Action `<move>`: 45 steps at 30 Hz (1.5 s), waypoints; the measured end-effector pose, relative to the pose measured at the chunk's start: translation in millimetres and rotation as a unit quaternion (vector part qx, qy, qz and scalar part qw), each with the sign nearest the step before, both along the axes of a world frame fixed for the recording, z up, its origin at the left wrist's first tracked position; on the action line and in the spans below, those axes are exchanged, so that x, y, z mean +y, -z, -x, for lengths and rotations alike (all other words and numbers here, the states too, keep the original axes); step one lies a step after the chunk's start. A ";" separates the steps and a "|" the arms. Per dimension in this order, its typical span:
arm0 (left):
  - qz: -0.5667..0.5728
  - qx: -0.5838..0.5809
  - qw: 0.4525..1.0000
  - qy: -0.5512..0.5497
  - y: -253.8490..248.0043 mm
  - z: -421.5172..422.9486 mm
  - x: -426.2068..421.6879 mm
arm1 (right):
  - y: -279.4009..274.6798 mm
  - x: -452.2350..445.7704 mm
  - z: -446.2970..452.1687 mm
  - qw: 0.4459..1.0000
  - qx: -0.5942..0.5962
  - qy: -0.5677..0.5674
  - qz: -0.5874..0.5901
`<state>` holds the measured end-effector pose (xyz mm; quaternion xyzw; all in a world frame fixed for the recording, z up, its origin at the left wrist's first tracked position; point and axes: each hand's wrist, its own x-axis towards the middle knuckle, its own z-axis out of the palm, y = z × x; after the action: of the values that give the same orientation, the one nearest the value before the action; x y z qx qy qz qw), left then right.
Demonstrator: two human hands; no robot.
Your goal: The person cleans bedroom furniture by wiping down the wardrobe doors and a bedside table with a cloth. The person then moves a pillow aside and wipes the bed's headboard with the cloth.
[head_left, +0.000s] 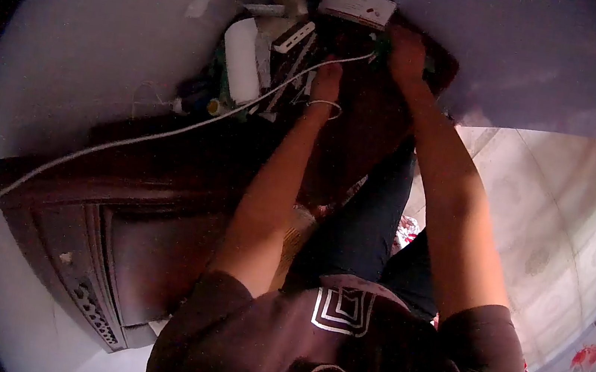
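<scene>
The dark wooden cabinet (153,257) had a panelled, carved front. A white, rounded object (242,58), a pale slotted item (294,37) and a printed white box (358,6) were noted on its top. Smaller items clustered there were too dim to identify. A white cable (162,134) crossed the top.

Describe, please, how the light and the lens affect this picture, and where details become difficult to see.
Head view: black curved borders and strong wide-angle distortion; head view: bright tiled floor, but shadow over the top of the wooden cabinet, hiding details around the left hand and right hand; head view: print on the white carton is unreadable.
</scene>
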<state>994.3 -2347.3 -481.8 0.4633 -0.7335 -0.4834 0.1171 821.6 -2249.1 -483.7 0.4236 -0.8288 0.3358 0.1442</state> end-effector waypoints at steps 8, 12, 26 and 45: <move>0.383 -0.257 0.830 0.313 58.3 0.3 -50.9 | 16.5 35.4 -49.7 0.999 -0.004 -0.032 -0.037; -0.063 -0.089 0.993 0.053 -77.7 -2.3 1.0 | -1.6 56.0 -156.5 0.947 -0.129 -0.155 -0.251; -0.038 0.076 0.988 0.129 -74.1 -123.1 74.4 | -29.8 84.9 -187.2 0.976 -0.027 -0.073 -0.203; 0.176 -0.010 0.976 -0.129 -66.4 -231.8 125.8 | -65.3 111.1 -296.8 0.828 -0.265 -0.415 -0.267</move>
<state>1226.0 -2221.5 -415.3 0.5314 -0.7420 -0.3228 0.2507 1118.4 -2137.9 -418.4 0.6448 -0.6383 0.2287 -0.3528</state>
